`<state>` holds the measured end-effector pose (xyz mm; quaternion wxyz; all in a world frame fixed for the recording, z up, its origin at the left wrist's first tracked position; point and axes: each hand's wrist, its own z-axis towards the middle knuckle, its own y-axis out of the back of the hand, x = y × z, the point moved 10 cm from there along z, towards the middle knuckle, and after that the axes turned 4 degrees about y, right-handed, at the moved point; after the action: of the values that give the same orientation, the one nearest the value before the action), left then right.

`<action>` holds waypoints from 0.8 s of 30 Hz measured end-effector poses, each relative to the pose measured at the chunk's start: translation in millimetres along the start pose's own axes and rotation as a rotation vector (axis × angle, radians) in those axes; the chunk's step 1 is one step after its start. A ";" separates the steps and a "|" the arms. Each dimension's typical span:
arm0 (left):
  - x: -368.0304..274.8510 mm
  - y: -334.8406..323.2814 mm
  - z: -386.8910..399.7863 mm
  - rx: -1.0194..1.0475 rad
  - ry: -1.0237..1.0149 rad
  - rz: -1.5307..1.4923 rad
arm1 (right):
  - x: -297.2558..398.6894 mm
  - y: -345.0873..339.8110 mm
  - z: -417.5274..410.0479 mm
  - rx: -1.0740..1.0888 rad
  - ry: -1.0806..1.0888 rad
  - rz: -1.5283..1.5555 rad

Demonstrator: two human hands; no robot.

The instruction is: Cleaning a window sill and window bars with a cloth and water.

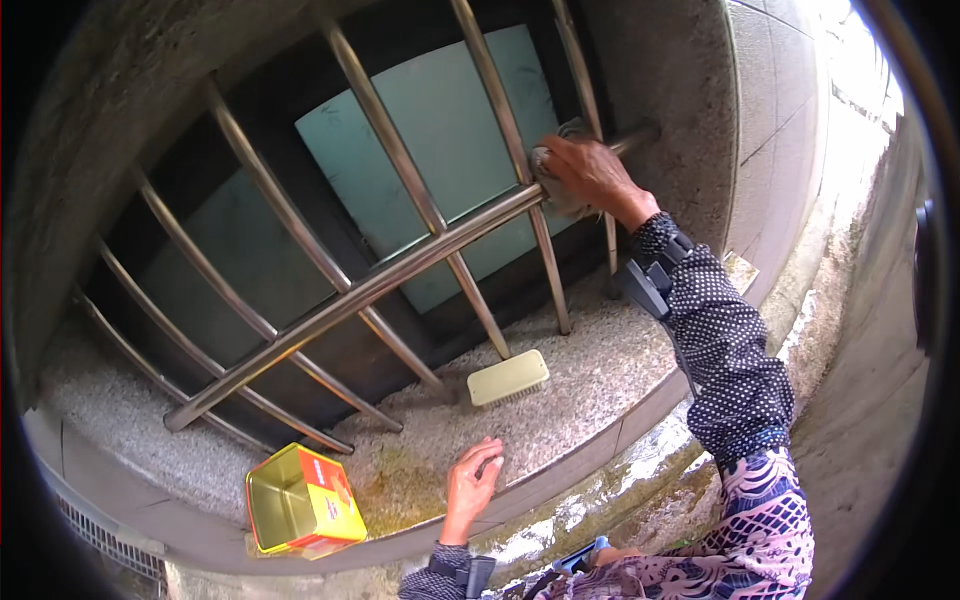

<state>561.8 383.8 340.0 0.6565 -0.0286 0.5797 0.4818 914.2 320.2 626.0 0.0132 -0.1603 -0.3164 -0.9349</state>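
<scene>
My right hand grips a wet grey cloth around the horizontal metal rail of a window grille. The cloth bunches at the rail between two upright bars. Lower down, my left hand hovers by the front edge of the stone sill, fingers loosely bent and nothing visible in it. A cream-backed scrubbing brush rests bristles down on the sill, above my left hand. To the left of that hand, a red and yellow open tin stands at the sill's edge, its inside showing bare metal.
Behind the bars is a window with pale glass panes. A concrete wall closes the recess on the right. Below the sill runs a wet ledge, and a metal grating lies at lower left.
</scene>
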 end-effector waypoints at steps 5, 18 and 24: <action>-138.4 80.9 58.2 -0.228 -0.280 0.181 | 26.5 23.5 -46.0 -0.628 0.178 -0.182; -171.0 179.1 166.4 -0.272 -0.411 0.833 | 119.7 -33.2 -28.1 -0.369 0.189 0.129; -165.6 193.9 171.4 -0.222 -0.320 0.881 | 121.6 -20.9 -32.6 -0.221 0.456 -0.048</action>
<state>581.0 490.3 627.5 0.4639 0.2243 0.3734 0.7714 786.7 326.8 626.8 0.0442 0.0619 -0.2049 -0.9758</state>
